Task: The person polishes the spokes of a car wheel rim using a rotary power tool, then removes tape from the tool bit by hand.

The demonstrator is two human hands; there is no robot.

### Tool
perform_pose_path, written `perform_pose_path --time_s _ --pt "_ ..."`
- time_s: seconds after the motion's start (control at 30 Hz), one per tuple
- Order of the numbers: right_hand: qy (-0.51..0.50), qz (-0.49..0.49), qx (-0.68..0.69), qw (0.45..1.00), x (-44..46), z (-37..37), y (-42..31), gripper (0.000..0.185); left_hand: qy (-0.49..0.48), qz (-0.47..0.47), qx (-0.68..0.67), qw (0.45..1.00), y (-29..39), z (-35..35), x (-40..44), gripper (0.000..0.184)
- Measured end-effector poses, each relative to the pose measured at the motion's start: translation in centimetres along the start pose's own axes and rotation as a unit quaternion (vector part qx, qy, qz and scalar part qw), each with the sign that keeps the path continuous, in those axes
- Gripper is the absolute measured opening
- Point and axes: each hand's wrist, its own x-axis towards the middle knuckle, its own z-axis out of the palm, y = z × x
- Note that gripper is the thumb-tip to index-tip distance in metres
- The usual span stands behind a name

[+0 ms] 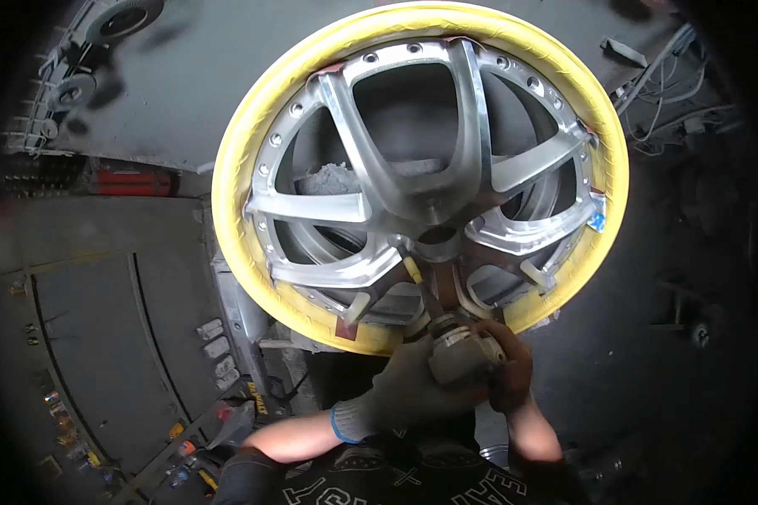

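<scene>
- Brand marking: "DEWALT", yellow letters on a dark surface of a black-and-yellow item (257,399), located low at the person's left.
- Garment print: large, light outlined letters on the dark shirt (370,480); a "T", an "A" and an "E" are discernible, the full wording is not legible.
- Garment symbol: a small crossed mark, X-shaped, between the lettering.
- Label: a blue-and-white patch (598,212) on the wheel (354,168); its content is illegible.

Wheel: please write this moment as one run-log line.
left hand: holds power tool | right hand: same tool | tip: near wheel centre | rim: yellow-covered
</scene>
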Motion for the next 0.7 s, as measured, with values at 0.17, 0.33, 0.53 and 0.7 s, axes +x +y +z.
perform_pose_path --time_s 0.17,0.33,0.53,0.7 --pt "-0.067 -0.008 -0.052 0.996 0.6 -1.0 1.3 0.053 0.044 -0.043 0.022 0.998 1.4 0.6 0.0 0.050" --pt "-0.073 -0.047 0.024 0.996 1.2 -0.1 1.5 0.045 -0.011 -0.099 0.073 0.992 -0.9 -0.1 0.0 0.052" --pt "-0.132 -0.043 0.012 0.990 0.2 1.1 1.1 0.049 -0.060 0.016 0.269 0.961 -3.9 -1.5 -3.0 0.057" --pt "-0.167 -0.054 0.019 0.984 1.0 0.4 0.9 0.057 -0.046 0.072 0.238 0.968 -2.2 -2.1 -2.5 0.062"
